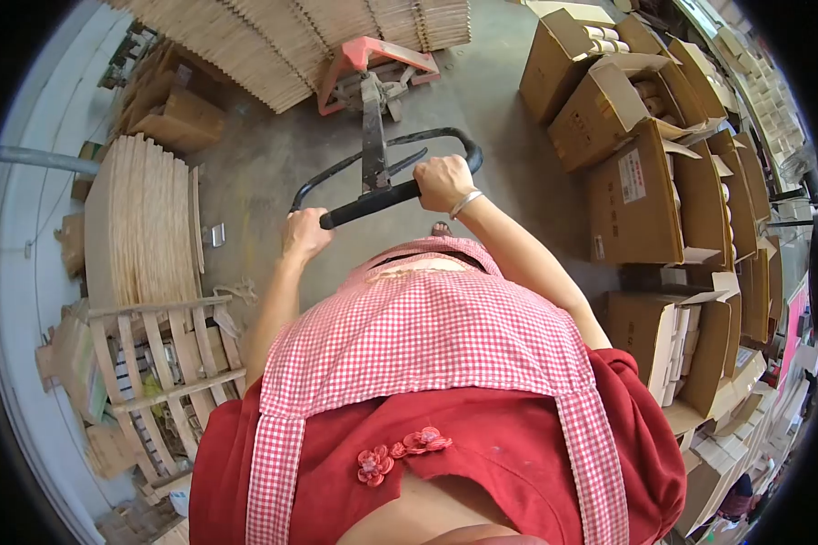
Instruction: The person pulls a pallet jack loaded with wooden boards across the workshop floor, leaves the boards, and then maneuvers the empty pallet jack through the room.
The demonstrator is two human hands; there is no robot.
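Both of my hands grip the black loop handle point(370, 205) of a pallet jack. My left hand point(306, 234) is wrapped round the handle's left corner. My right hand point(444, 183), with a silver bangle point(466, 203) at its wrist, is closed round the right side of the grip. A dark shaft point(374, 136) runs from the handle to the red-orange body of the pallet jack point(359, 53). The jack's forks are hidden under or behind the stacked boards.
Tall stacks of pale wooden boards point(264, 45) stand ahead. On the left are another board stack point(145, 222) and a slatted wooden pallet point(168, 363). Open cardboard boxes point(632, 195) with pale rolled pieces line the right. Grey concrete floor point(254, 182) lies between.
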